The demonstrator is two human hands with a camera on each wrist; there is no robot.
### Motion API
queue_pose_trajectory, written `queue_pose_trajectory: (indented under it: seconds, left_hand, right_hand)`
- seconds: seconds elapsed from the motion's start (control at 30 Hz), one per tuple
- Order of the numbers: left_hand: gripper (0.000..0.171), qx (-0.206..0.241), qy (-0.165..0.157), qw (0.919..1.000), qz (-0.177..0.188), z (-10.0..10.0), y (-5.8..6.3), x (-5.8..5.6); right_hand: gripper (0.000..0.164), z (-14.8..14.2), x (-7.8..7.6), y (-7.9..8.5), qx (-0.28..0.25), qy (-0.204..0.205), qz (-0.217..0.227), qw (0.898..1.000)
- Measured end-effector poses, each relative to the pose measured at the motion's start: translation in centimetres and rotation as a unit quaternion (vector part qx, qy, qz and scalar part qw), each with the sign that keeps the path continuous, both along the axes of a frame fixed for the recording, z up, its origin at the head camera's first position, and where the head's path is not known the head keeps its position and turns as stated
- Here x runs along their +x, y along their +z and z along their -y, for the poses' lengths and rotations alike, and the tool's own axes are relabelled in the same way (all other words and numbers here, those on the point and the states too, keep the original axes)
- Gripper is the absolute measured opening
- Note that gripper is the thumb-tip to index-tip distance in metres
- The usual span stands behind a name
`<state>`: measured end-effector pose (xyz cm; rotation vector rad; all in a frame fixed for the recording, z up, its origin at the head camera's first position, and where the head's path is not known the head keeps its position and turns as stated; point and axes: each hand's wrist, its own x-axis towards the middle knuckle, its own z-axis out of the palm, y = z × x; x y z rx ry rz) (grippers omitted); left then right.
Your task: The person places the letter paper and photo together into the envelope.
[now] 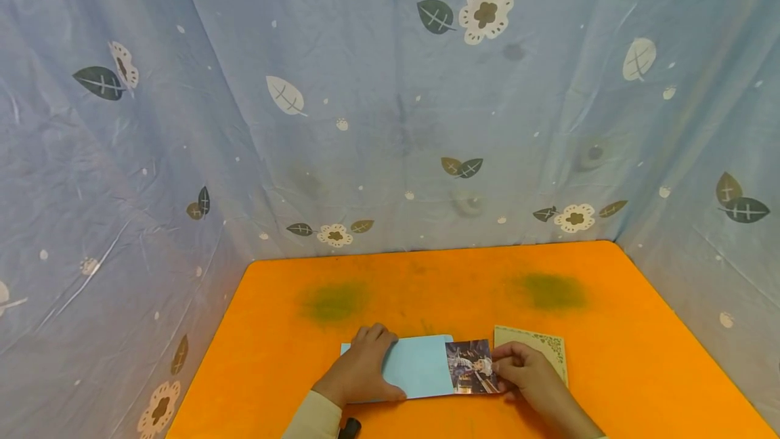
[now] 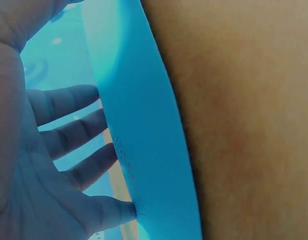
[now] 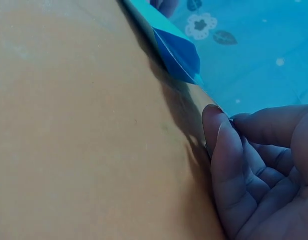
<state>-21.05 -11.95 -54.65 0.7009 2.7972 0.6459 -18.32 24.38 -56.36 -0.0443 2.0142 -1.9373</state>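
A light-blue envelope (image 1: 420, 368) lies over the orange table, its right end open. My left hand (image 1: 362, 368) spans its left part, holding it between the thumb at the near edge and the fingers at the far edge. In the left wrist view, fingertips touch the edge of the envelope (image 2: 144, 120). A dark printed picture card (image 1: 472, 366) sticks out of the open end; how far it reaches inside is hidden. My right hand (image 1: 527, 374) pinches this card's right edge between thumb and fingers. In the right wrist view, the envelope's mouth (image 3: 178, 55) gapes around the card.
A beige card-like sheet with a patterned corner (image 1: 556, 347) lies beside and partly beneath my right hand. A small black object (image 1: 350, 428) shows near my left wrist. Blue patterned curtains (image 1: 390, 120) stand behind the orange table (image 1: 426, 283) and along both sides.
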Motion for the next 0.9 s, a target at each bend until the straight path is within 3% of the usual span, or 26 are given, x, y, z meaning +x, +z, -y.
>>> queue_pose_trajectory:
  seconds: [0.9]
  left_hand:
    - [0.095,0.002,-0.003,1.0000,0.008,0.05,0.13,0.03]
  right_hand:
    - [0.027,1.02,-0.01,-0.79,0.009,0.020,-0.007,1.000]
